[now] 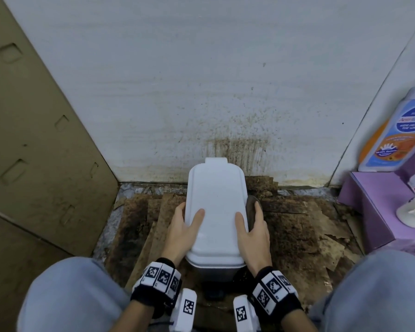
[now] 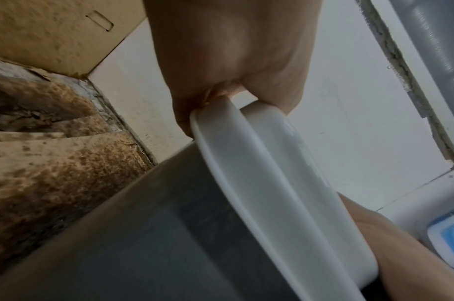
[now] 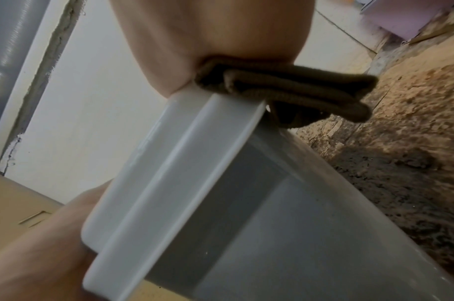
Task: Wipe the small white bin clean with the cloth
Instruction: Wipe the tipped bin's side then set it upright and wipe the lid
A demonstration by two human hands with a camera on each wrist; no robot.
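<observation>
Wrist bands with printed markers, both forearms, nearest the head camera, between two knees in pale denim.

Left hand (image 1: 185,226): thumb on top of the lid, fingers down the bin's left flank, gripping lid edge and wall. No cloth in it.

Right hand (image 1: 250,226): thumb on the lid, fingers pressing a folded dark brown cloth (image 3: 285,87) against the right side, just under the lid rim.

Small white bin (image 1: 216,207): upright on the floor, close to the back wall, held between both hands. White lid shut, smooth, no marks showing from above. Body below the lid is grey, with faint streaks in the left wrist view.

Progress, as judged: lid top looks clean; side walls in hand; front, back and base cannot be assessed.

Floor (image 1: 297,231): stained, peeling brown sheets.

Back wall (image 1: 201,80): white, brown spatter behind the bin.

Cardboard panel (image 1: 34,140) at left; purple box (image 1: 369,204) and bottle (image 1: 393,133) at right.
</observation>
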